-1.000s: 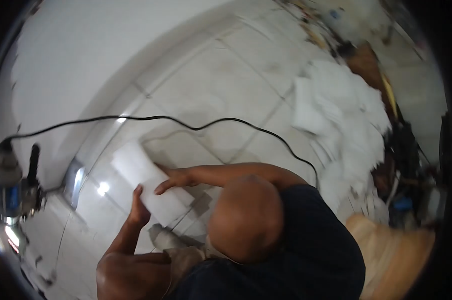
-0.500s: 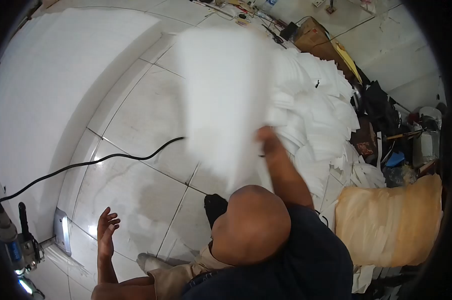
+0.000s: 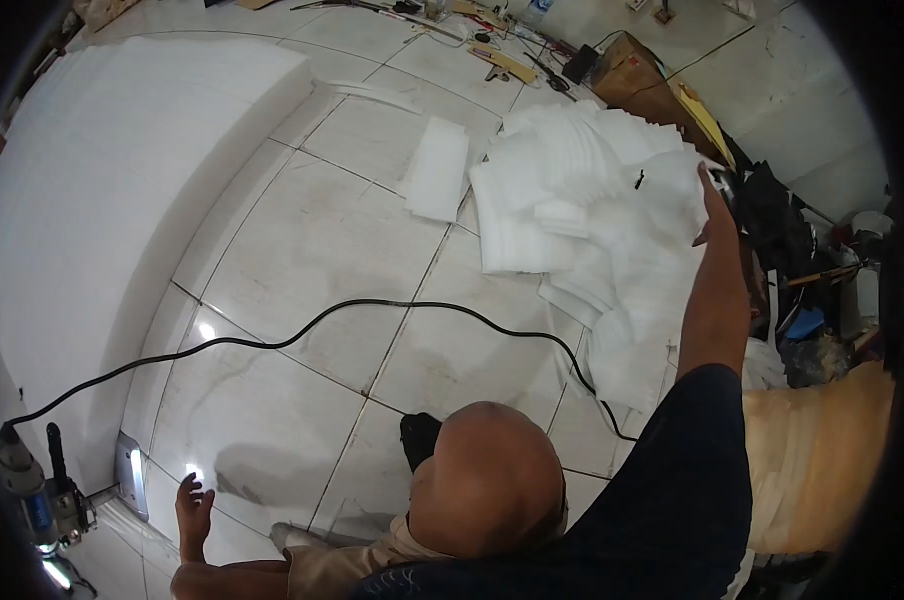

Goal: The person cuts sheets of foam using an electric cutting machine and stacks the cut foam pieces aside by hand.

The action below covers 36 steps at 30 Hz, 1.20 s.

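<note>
My right hand (image 3: pixel 707 205) reaches out to the far right edge of a heap of white foam sheets (image 3: pixel 612 200), thumb and fingers apart against it. Its fingertips are partly hidden at the heap's side. Low on the left, my left hand (image 3: pixel 194 512) hovers above the tiled floor, fingers loosely apart and holding nothing. Nearest to it is a corded power tool (image 3: pixel 40 500) with a blue label and a lit lamp, beside a large white foam block or stack (image 3: pixel 122 180). A single foam piece (image 3: pixel 438 168) lies on the floor left of the heap.
A black cord (image 3: pixel 372 302) runs from the tool across the floor tiles (image 3: pixel 272 230). A cardboard box (image 3: pixel 627 75) and scattered tools stand behind the heap. Dark bags (image 3: pixel 767 215) and a yellowish wrapped bundle (image 3: pixel 822 460) are at the right. My bent knee (image 3: pixel 487 480) is in front.
My right hand has swung right to the heap's far edge, and the white foam it carried is out of it. The cord and the loose foam piece have come into view.
</note>
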Each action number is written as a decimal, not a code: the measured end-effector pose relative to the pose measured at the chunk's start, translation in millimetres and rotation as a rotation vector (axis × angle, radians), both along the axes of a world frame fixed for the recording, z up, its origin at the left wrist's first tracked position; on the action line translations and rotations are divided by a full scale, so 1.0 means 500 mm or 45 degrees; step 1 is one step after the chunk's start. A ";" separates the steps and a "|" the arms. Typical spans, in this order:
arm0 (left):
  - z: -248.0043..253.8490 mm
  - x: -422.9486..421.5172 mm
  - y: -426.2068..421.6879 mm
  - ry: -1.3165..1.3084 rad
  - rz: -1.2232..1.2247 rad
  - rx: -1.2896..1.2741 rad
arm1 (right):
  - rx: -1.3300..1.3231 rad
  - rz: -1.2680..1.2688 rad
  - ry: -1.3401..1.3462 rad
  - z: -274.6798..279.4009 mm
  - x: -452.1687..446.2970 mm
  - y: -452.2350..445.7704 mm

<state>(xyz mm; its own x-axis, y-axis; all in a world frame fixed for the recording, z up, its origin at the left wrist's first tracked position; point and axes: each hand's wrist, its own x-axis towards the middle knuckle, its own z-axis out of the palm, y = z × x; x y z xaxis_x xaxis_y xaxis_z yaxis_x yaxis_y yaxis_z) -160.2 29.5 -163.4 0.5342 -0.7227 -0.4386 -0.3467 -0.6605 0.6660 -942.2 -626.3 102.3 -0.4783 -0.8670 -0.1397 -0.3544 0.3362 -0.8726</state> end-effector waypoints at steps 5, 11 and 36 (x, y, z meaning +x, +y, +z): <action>-0.015 0.019 0.111 -0.140 0.084 0.179 | -0.238 0.326 1.145 -0.141 -0.231 -0.229; -0.045 -0.022 0.336 -0.403 0.474 0.332 | -0.616 -0.198 1.418 -0.039 0.157 -0.048; -0.021 -0.314 0.459 -0.334 0.673 0.448 | 0.194 1.488 2.214 -0.547 0.788 -0.012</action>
<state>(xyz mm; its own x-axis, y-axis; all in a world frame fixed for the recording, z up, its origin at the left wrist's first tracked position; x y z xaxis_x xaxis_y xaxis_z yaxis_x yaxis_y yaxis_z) -317.0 258.7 -173.7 0.8964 -0.1742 -0.4076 -0.0391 -0.9470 0.3188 -548.3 -632.5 -171.1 0.4679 -0.8169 -0.3372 -0.6307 -0.5760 0.5201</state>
